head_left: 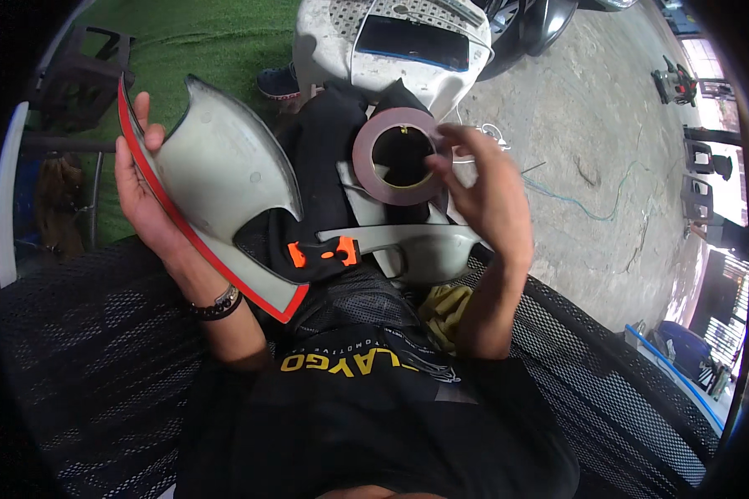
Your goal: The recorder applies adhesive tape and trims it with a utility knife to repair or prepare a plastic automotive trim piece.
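Note:
My left hand (146,204) holds up a grey curved plastic trim panel (229,158), its fingers behind the panel's left side and their tips showing over the edge. A red strip (179,218) runs along the panel's outer edge down to its lower corner. Above my lap is a wide roll of tape (366,170), its open centre toward me. My right hand (483,183) grips the roll's right rim, the fingers curled over it and the thumb by the inner edge. Across my lap lies a second grey trim piece (433,249) with a rounded hollow, partly behind my right forearm.
An orange-and-black buckle-like tool (324,253) lies on my lap beside a yellow cloth (445,312). Ahead stands a white plastic stool (329,46) bearing a dark phone (412,43). Green matting (216,50) spreads to the left, concrete floor (574,125) with a thin cable to the right.

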{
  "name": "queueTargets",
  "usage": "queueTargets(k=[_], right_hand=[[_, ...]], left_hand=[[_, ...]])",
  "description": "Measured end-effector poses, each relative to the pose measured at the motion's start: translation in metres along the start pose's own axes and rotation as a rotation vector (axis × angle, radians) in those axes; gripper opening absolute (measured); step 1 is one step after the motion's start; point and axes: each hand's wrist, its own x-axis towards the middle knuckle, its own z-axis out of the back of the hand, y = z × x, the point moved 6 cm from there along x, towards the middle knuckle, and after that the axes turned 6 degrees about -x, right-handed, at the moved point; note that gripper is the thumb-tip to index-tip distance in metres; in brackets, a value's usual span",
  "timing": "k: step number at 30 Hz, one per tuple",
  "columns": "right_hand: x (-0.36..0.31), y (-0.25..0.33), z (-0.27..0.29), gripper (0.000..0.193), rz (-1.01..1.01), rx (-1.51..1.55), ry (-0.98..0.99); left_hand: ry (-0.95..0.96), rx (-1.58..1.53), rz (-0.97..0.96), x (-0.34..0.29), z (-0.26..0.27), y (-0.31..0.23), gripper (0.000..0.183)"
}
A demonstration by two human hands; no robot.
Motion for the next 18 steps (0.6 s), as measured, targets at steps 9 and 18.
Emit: queueTargets(k=[9,18], right_hand=[[-0.009,0.027,-0.032,0.036,0.16,-0.084,0.187],[-0.015,0.04,-0.059,0.039,0.156,-0.201,0.053]], left_hand=[[-0.195,0.097,-0.04,-0.002,-0.005,0.006,0.043],[-0.342,0.233,-0.009,-0.003,-0.004,0.016,0.042]])
